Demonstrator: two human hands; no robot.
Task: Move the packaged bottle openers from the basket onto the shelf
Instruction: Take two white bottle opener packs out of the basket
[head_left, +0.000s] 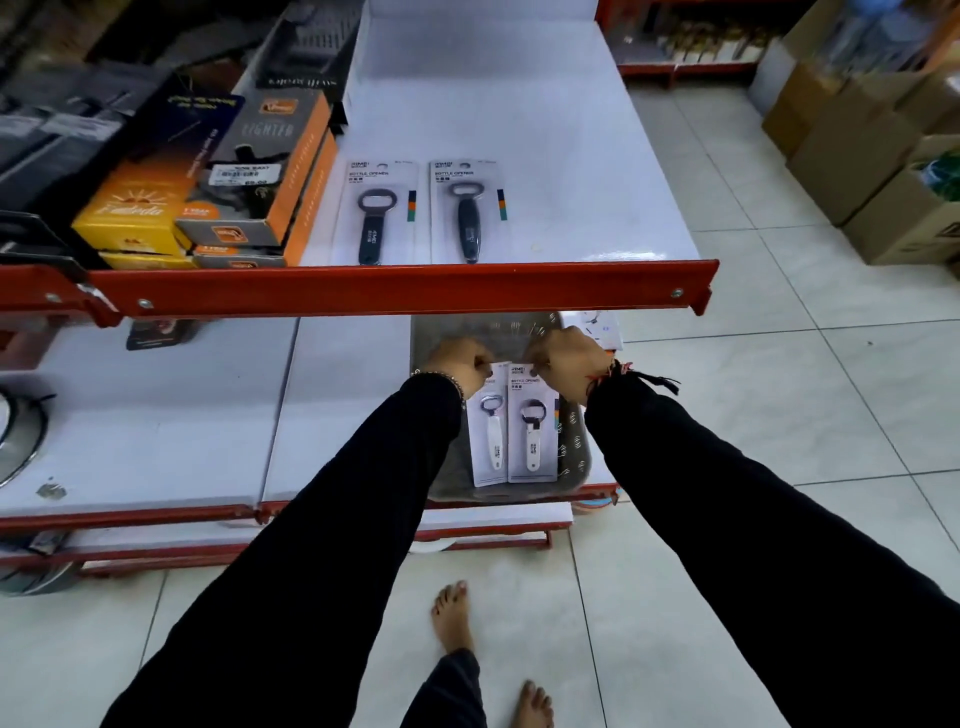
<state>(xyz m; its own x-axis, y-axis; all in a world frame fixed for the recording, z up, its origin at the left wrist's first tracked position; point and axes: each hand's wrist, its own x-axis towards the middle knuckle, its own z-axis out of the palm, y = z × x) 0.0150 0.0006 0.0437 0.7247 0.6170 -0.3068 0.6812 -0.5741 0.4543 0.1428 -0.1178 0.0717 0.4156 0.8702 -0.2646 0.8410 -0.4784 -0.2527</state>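
Observation:
Two packaged bottle openers with dark handles lie side by side on the white upper shelf (545, 156), the left pack (375, 213) and the right pack (470, 210). On the lower shelf stands a grey basket (576, 452). Inside it are two packs with white-handled openers. My left hand (460, 361) pinches the top of the left white pack (491, 441). My right hand (569, 358) pinches the top of the right white pack (532, 439). Both packs hang upright from my fingers, their lower ends still within the basket.
Orange and yellow boxes (249, 176) are stacked on the upper shelf's left. The red shelf lip (405, 288) runs just above my hands. Cardboard boxes (862, 166) stand on the tiled floor at the right. My bare feet (452, 616) are below the basket.

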